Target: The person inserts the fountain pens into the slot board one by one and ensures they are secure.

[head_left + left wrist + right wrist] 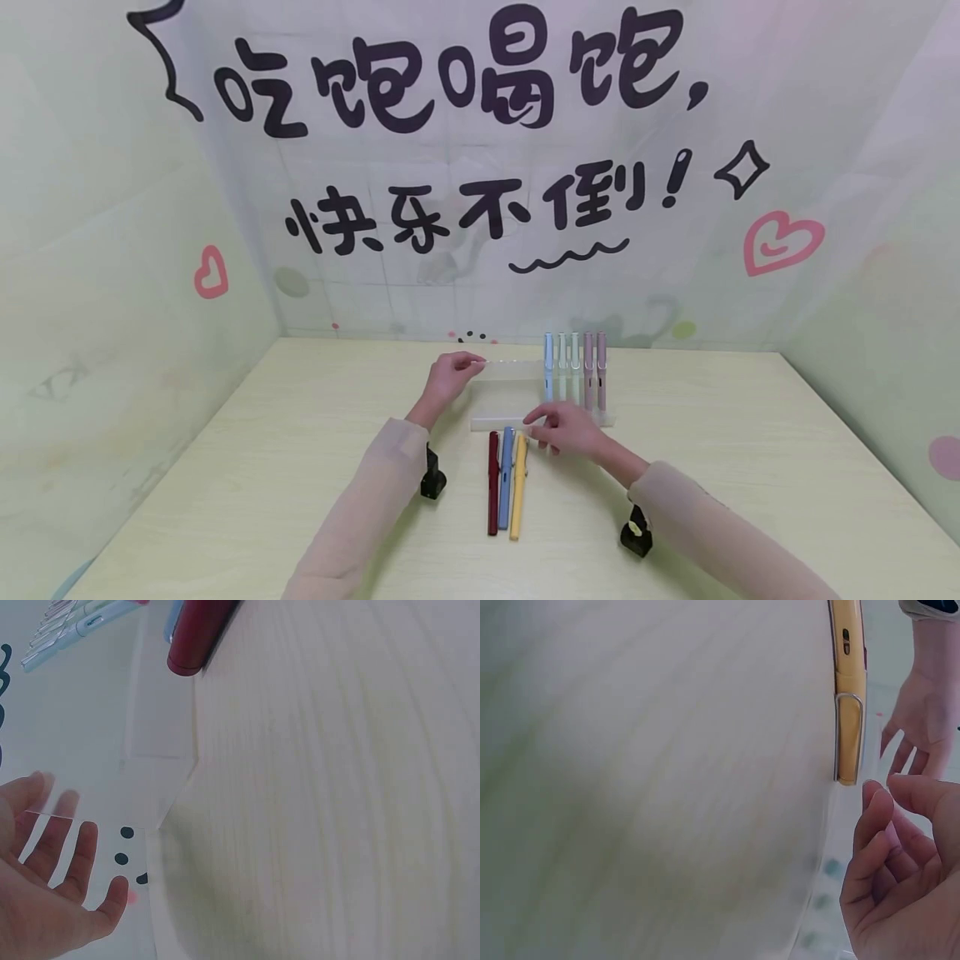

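Note:
A clear pen stand (504,392) stands toward the back of the table. My left hand (450,377) pinches its upper left corner; in the left wrist view some fingers show through the clear panel. Light blue, pale green and mauve pens (589,367) stand upright in the stand's right part. My right hand (566,429) is at the stand's front ledge, fingers loosely curled, with nothing between thumb and index finger. Just left of that hand, in front of the ledge, lie a dark red pen (492,483), a blue pen (506,479) and a yellow pen (518,487), caps toward the stand.
The pale wooden table (720,467) spreads out around the stand. Behind it hangs a printed cloth backdrop (360,292) with large black lettering, and cloth walls rise on both sides. A black camera mount sits at each wrist.

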Tool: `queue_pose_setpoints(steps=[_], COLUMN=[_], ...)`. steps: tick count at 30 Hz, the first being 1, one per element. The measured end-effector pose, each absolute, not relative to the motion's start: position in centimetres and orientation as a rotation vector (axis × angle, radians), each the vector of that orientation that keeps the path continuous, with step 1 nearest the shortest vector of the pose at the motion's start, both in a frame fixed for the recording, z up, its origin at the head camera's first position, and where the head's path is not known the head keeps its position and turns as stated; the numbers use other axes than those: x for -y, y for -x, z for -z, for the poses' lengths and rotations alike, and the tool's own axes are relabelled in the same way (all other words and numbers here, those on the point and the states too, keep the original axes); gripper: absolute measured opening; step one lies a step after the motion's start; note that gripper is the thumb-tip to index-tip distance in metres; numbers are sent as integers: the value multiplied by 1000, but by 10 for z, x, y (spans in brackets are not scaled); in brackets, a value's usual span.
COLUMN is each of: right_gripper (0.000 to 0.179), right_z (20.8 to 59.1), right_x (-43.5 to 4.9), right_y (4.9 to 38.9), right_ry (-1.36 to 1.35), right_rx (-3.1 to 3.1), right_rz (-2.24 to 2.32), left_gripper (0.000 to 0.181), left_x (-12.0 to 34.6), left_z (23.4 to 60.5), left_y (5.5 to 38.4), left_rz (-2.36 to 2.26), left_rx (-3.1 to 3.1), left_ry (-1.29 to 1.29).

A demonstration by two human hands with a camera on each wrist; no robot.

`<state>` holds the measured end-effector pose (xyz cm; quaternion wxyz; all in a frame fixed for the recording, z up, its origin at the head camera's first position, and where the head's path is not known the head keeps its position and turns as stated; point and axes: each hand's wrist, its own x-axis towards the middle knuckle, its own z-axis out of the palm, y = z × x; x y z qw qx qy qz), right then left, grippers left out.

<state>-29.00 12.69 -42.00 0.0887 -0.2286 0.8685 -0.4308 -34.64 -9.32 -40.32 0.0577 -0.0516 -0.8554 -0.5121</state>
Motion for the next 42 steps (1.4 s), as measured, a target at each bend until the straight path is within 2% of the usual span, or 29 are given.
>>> queue_pose_setpoints(steps=[16,42], right_gripper=[14,24], right_z=[422,412], right_x=[-119,-133], right_y=[286,288], right_ry=[758,864], right_rx=[-2575,-2310], right_rz=[1179,1085], left_gripper=[20,18], left_x=[93,93], left_z=[402,402], left_y=[345,345], left_rz=[1555,1548], left_rx=[2601,2576], left_ry=[152,161])
